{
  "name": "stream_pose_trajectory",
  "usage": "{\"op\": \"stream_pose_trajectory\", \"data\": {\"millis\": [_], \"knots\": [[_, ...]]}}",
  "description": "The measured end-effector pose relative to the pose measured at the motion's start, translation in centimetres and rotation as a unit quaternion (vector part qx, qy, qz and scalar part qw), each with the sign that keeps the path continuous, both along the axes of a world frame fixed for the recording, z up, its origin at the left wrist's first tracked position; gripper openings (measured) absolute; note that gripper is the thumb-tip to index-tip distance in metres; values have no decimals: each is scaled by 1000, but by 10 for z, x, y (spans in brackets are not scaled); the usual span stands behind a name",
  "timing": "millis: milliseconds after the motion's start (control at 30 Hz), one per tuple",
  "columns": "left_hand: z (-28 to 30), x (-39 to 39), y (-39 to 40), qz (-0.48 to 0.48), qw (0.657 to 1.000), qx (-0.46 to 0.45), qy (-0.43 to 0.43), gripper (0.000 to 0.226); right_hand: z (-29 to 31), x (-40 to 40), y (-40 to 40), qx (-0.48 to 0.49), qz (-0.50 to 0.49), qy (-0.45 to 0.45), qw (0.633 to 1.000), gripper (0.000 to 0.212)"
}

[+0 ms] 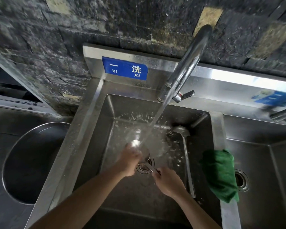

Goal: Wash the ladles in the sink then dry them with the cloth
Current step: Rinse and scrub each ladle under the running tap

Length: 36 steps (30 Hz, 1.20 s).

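In sink (158, 103), under tap stream: R hand (167, 182) is pinching ladle (137, 144) handle, L hand (130, 160) is cupping its bowl. 2nd ladle (185, 151) is lying alongside; cloth (219, 174) is draped on divider.

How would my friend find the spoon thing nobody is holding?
Look in the middle sink, the one with water running in. Along its right wall lies a ladle, bowl toward the tap. No hand touches it, unlike the one being washed.
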<state>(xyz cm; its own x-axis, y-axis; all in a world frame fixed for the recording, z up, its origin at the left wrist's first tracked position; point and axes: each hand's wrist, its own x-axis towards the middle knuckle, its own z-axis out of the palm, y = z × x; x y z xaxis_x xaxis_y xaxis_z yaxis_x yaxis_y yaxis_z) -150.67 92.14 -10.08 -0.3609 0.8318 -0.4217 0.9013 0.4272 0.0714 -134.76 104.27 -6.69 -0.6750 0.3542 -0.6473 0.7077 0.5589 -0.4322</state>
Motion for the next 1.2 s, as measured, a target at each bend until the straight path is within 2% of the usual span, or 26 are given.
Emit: {"op": "stream_pose_trajectory", "data": {"millis": [67, 167, 233, 333, 500, 600, 667, 767, 833, 900, 933, 1067, 1133, 1200], "knots": [[2, -17, -9, -48, 998, -17, 39, 50, 4, 10, 9, 21, 15, -2, 1000, 27], [6, 1, -2, -32, 998, 22, 51, 22, 9, 6, 11, 40, 10, 9, 999, 27], [5, 21, 8, -20, 997, 58, 38, 19, 6, -3, 6, 39, 7, -6, 999, 25], [2, 32, 12, -12, 995, 94, 42, 42, -4, -10, 4, 31, -4, -22, 999, 29], [-9, 39, -6, 138, 982, 128, -19, 76, -17, -17, 3, 8, 32, -59, 998, 29], [-18, 42, -12, 164, 977, 118, -72, 96, -16, -28, -6, -36, -11, -17, 999, 45], [-20, 38, -10, 160, 974, 135, -82, 101, -12, -32, -13, -61, -29, 17, 998, 50], [-16, 19, -2, 138, 975, 162, -68, 85, -8, -24, -23, -37, -16, 39, 998, 51], [-10, -2, 2, 174, 968, 149, -99, 74, -8, -11, -26, -16, -6, 48, 999, 43], [-4, -17, 7, 221, 958, 110, -147, 75, -7, 0, -25, 0, -6, 59, 998, 36], [-2, -18, 10, 213, 961, 94, -146, 78, -7, 2, -24, 9, -3, 61, 998, 32], [0, 3, 24, 51, 990, 77, -104, 83, -4, -15, -21, 54, -5, 58, 997, 29], [2, 1, 28, 41, 986, 86, -137, 76, -1, -19, -20, 51, -20, 63, 997, 33], [10, -12, 31, 98, 964, 103, -225, 64, 1, -7, -17, 56, -32, 61, 996, 33]]}}
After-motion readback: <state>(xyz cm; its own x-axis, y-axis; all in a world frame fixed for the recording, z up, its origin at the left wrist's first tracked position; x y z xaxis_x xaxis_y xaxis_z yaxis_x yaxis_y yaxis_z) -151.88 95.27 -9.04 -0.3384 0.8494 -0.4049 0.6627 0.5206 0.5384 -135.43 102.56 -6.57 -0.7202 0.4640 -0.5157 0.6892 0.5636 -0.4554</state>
